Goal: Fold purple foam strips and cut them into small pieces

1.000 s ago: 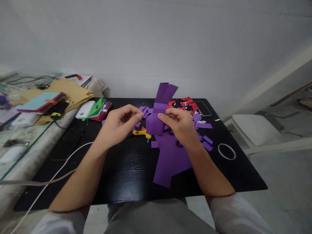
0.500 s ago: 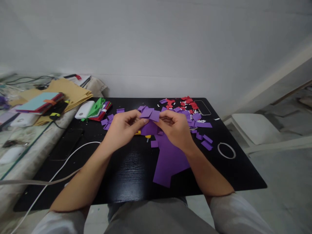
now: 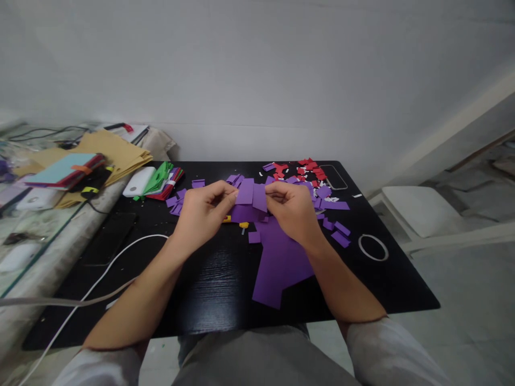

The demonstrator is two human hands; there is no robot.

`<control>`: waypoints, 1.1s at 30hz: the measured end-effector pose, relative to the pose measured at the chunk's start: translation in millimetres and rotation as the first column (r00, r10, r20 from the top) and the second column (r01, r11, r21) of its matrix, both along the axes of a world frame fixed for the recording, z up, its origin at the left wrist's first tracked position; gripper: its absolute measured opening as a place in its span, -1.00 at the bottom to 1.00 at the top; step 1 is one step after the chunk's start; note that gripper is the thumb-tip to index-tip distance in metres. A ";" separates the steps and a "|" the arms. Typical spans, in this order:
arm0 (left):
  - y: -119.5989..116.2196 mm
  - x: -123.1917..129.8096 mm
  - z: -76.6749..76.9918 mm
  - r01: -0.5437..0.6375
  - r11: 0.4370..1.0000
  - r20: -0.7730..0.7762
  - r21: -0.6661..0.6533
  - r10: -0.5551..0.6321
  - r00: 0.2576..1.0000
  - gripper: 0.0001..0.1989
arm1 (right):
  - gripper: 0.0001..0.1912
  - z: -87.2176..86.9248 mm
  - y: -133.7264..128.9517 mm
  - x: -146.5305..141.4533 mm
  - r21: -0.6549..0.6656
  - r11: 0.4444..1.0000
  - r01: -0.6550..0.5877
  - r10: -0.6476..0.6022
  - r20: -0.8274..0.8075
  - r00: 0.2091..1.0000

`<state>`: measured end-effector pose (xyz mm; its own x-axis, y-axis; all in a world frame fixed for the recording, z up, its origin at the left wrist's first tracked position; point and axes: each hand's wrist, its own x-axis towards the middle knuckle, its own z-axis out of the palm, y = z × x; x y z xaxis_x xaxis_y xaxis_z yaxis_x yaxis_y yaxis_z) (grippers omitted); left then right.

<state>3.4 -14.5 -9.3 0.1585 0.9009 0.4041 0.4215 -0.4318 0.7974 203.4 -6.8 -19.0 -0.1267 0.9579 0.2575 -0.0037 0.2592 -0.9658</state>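
Note:
Between my two hands, above the black table, is a folded piece of purple paper [image 3: 251, 195] with flaps facing me. My left hand [image 3: 207, 210] pinches its left edge between thumb and fingers. On the other edge, my right hand [image 3: 290, 206] has its thumb and fingertips closed on the paper. Below lies a larger purple sheet [image 3: 277, 262], partly covered by my right hand and forearm. A small purple square [image 3: 254, 237] rests at that sheet's left edge. Just under the held paper is a yellow-handled item [image 3: 243, 225], its kind unclear.
Purple scraps [image 3: 341, 236] and red scraps [image 3: 308, 169] litter the back right of the table [image 3: 209, 300]. A tape-like ring [image 3: 373, 247] lies at right. Green folded paper [image 3: 160, 178], a dark phone [image 3: 109, 238] and a white cable [image 3: 116, 256] are at left. A white stool [image 3: 422, 212] stands beyond.
The purple paper in my hands has tilted and its flaps have spread, showing more of their faces. Both hands stay in nearly the same place.

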 end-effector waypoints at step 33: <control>11.5 0.5 -13.8 0.268 0.870 0.086 -0.414 -0.255 0.963 -0.77 | -0.80 8.2 10.8 18.9 0.101 0.976 0.193 -0.197 0.025 0.980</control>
